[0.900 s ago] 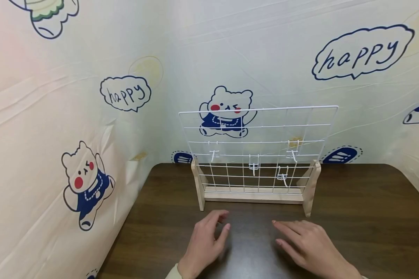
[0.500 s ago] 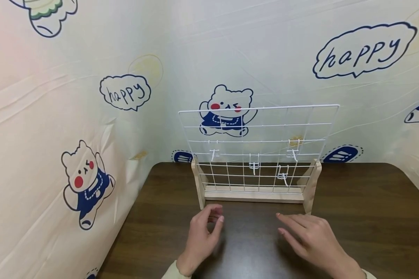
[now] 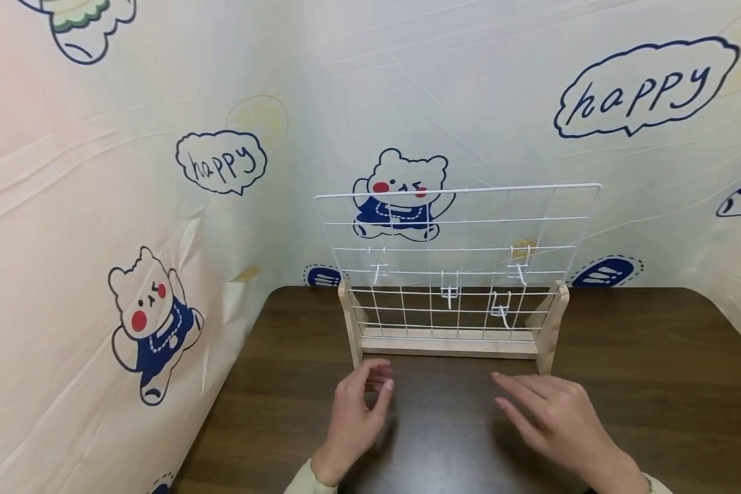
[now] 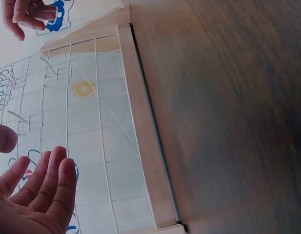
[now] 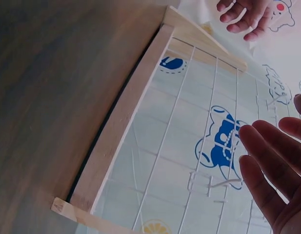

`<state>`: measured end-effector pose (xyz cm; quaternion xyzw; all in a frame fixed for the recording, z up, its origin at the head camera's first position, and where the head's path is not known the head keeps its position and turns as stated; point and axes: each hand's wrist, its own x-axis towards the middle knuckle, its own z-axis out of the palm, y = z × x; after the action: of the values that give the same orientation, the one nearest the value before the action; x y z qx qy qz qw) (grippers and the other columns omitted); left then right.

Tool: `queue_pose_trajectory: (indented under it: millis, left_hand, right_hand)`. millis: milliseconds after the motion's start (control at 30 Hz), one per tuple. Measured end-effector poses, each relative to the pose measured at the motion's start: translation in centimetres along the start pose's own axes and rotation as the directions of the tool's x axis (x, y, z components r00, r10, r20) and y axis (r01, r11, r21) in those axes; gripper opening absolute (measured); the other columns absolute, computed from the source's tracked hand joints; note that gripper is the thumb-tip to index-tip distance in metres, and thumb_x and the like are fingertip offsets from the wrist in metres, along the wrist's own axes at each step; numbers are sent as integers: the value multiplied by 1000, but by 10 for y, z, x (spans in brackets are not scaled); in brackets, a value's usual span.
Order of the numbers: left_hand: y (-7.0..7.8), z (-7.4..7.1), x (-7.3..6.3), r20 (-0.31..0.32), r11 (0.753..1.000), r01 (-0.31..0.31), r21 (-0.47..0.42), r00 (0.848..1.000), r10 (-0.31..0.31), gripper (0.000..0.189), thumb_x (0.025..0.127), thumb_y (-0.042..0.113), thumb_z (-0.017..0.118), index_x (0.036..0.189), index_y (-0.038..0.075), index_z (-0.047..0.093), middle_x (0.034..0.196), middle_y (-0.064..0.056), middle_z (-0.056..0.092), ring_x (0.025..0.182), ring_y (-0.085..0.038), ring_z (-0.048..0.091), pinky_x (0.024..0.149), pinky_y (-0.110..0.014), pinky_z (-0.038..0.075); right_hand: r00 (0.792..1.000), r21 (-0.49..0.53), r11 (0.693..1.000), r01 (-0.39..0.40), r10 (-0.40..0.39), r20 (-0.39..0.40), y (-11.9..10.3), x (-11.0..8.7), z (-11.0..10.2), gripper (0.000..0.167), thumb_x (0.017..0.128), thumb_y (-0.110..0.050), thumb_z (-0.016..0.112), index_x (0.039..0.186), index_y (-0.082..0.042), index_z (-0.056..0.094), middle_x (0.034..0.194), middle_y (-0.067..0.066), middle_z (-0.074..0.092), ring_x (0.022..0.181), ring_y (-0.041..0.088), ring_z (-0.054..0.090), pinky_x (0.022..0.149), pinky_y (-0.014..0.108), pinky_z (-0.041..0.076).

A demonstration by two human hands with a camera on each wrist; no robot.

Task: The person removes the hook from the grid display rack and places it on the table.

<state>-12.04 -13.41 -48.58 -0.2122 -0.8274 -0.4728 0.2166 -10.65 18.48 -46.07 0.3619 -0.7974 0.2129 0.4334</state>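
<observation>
A rack stands in the head view, a white wire grid (image 3: 457,191) leaning back in a pale wooden stand (image 3: 449,348). Several white hooks (image 3: 449,295) hang on its wires. Before the stand's left leg, my left hand (image 3: 355,415) hovers over the table with fingers loosely bent and nothing in it. My right hand (image 3: 556,418) is in front of the right leg, its fingers relaxed and holding nothing. In the left wrist view the fingers (image 4: 64,187) of the left hand are spread apart from the wires. The right wrist view likewise has loose fingers (image 5: 260,190), without anything between them.
The dark brown wooden table (image 3: 654,363) spreads around the rack. Behind it and along the left hangs a pale cloth (image 3: 500,103) printed with bears and "happy" bubbles. The stand's side legs (image 3: 548,343) jut toward the hands.
Both hands have shifted slightly toward the rack; the left drifted a little left, the right a little right, so the gap between them has widened. The rack and hooks stay put.
</observation>
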Motion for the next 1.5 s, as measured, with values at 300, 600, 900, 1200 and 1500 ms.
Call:
queue_pose_trajectory:
  millis: [300,600,900,1200,1500]
  left_hand:
    - [-4,-1,1,-38,1000,2,-3,999,-2,22,94,-2,71,103,17,68,93,2,75,80,-5,70,69,-27,62]
    - [-7,-3,-1,-55,999,36,-16,998,-37,15,93,-3,70,102,10,69,92,1,74,79,-4,69,68,-27,62]
    - [-9,-6,2,-69,995,92,-43,993,-95,25,93,-3,71,107,17,67,94,4,74,79,-17,73,70,-25,62]
    - [-11,-10,7,-81,992,127,-13,988,-128,27,93,-3,72,110,18,67,96,5,73,84,-7,71,74,-26,62]
    - [-12,-14,10,-83,987,161,-8,983,-162,27,93,-1,72,114,15,67,99,4,72,86,-8,71,76,-27,63]
  right_hand:
    - [999,-21,999,-47,46,-20,8,5,-7,44,109,-41,51,105,-10,81,82,-3,78,64,13,71,56,31,55]
    - [998,-30,998,-54,53,-36,13,12,-12,43,109,-41,51,105,-10,81,85,-1,79,65,16,72,55,33,55]
    - [996,-49,998,-49,46,-74,18,21,-15,44,108,-41,52,104,-8,81,81,2,79,62,17,70,52,35,54]
    - [995,-64,995,-75,70,-73,24,28,-18,45,108,-42,52,104,-8,81,81,3,79,58,15,68,50,33,53]
    - [993,-72,994,-82,75,-91,27,33,-20,46,108,-42,52,103,-7,81,79,3,79,56,14,66,49,32,52]
